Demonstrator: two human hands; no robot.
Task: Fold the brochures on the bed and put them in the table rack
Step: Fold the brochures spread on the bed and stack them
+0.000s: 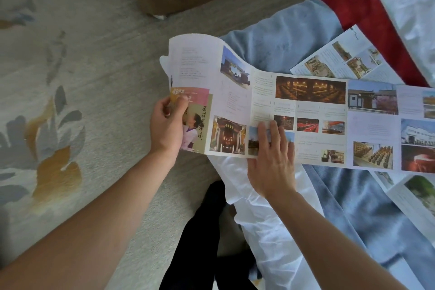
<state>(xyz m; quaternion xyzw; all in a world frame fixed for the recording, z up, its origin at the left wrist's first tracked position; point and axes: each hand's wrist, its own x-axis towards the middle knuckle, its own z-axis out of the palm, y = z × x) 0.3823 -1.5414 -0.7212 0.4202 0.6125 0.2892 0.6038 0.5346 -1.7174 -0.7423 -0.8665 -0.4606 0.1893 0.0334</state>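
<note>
Left hand [167, 122] pinches brochure [306, 120]; right hand [273, 162] flat.

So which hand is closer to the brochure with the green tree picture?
Right. The right hand presses the long brochure flat, left of the tree brochure; the left hand pinches the long one's far left end, farther away.

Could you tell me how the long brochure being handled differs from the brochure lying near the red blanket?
The long brochure is held: the left hand pinches its curled end, and the right hand presses it flat. The far brochure lies untouched beside the red blanket. The long brochure spans many panels; the far brochure shows fewer. Both are unfolded, with photos and text.
</note>
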